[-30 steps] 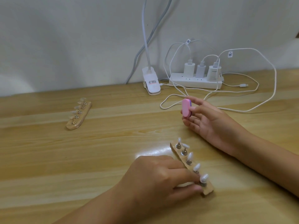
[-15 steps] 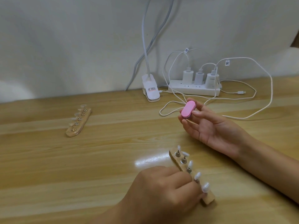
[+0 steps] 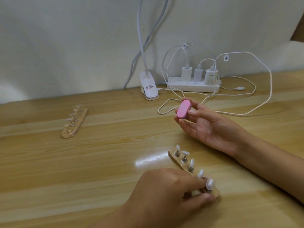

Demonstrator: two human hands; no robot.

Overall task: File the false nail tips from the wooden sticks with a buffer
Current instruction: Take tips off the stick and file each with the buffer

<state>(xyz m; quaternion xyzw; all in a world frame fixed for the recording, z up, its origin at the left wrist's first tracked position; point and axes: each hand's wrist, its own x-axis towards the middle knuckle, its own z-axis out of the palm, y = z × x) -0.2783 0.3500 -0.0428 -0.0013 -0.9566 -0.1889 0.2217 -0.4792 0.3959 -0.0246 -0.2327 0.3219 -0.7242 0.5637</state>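
Observation:
A small pink oval buffer is pinched between the thumb and fingertips of my right hand, held above the table, palm up. Below it lies a wooden stick with several white false nail tips on metal posts; one tip stands at its near end. My left hand grips that near end, fingers and thumb curled round the wood beside the nearest tip. A second wooden stick with several clear tips lies apart at the left.
A white power strip with three chargers sits against the back wall. Its white cables loop over the table behind my right hand. A white lamp clip stands left of the strip. The wooden table stretches between the two sticks.
My right hand has turned the buffer so its pink face shows more fully. My left hand has slid toward the stick's near end and closed round it.

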